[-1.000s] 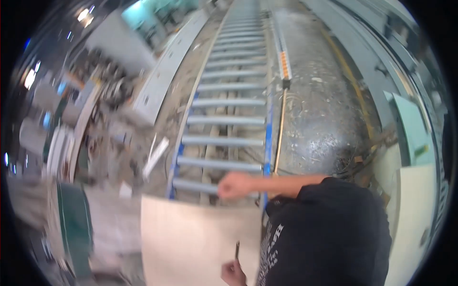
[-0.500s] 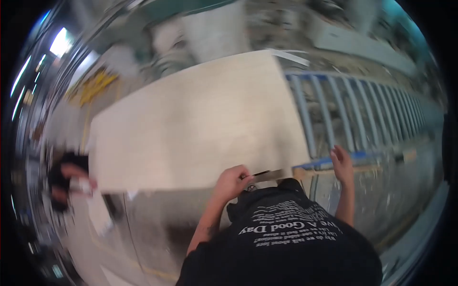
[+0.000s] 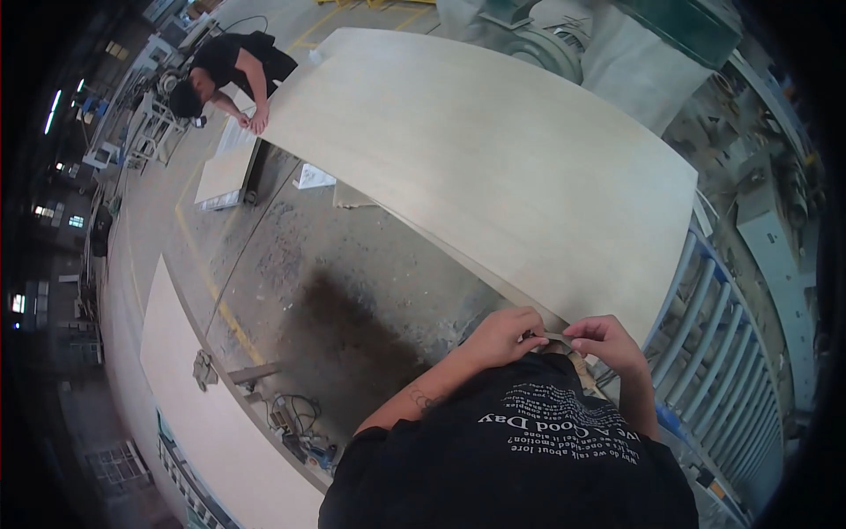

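Observation:
A large pale wooden sheet (image 3: 493,159) stretches from in front of me to the far left. At its near edge, close to my body, my left hand (image 3: 509,339) is closed on one end of a small thin, flat strip (image 3: 555,337). My right hand (image 3: 610,342) pinches the other end between thumb and fingers. The strip is too small for me to tell its kind. At the sheet's far left corner a co-worker (image 3: 231,75) bends over, both hands at the edge.
Right of the sheet runs a roller conveyor (image 3: 718,326) with grey-blue rollers. A second pale panel (image 3: 198,353) lies at the lower left, a rag (image 3: 204,370) on its edge. Beside it sit a tool and cables (image 3: 298,428). Green machinery (image 3: 683,31) stands beyond the sheet.
My view has swung left, bringing the co-worker and second panel into fuller sight. My right hand, earlier apart with fingers loose, has come to the thin strip in my left hand.

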The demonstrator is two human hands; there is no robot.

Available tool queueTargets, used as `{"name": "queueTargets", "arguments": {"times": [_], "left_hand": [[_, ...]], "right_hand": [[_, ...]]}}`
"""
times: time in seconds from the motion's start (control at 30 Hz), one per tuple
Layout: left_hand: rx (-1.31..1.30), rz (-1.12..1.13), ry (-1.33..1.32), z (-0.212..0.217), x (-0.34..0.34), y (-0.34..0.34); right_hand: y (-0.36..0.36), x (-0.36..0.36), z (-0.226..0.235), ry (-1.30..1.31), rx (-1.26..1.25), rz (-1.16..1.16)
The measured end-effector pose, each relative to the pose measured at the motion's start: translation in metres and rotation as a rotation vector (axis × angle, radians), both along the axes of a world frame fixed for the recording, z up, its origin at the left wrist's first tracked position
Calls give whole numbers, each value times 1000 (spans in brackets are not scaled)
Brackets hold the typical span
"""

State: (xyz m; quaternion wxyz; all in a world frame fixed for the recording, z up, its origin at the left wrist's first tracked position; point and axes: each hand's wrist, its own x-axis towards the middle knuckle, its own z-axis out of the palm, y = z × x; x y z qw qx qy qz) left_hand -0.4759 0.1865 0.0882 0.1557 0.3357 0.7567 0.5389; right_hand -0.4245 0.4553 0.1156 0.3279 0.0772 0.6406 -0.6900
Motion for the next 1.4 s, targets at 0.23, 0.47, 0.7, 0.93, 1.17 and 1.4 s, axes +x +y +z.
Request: {"name": "queueTargets", "arguments": {"times": [0.23,0.47,0.7,0.93,1.17,1.4], "left_hand": [[-65,-81,10,-5,-1,24],[-213,-57,-66,-68,-16,120],[-702,225,-131,-167,-22,206],[-978,508,-53,-195,-51,313],[-883,651,-83,-233,-102,418],[-1093,720,106,-253,-97,447]], "right_hand": [[13,10,-42,-50,8,68],[136,85,-123,257,594,-184],[319,148,-217,49,563,-688],[401,89,-235,85,590,-699],[404,-68,-243,355,793,-480],[500,-195,-259,539,875,-511]]}}
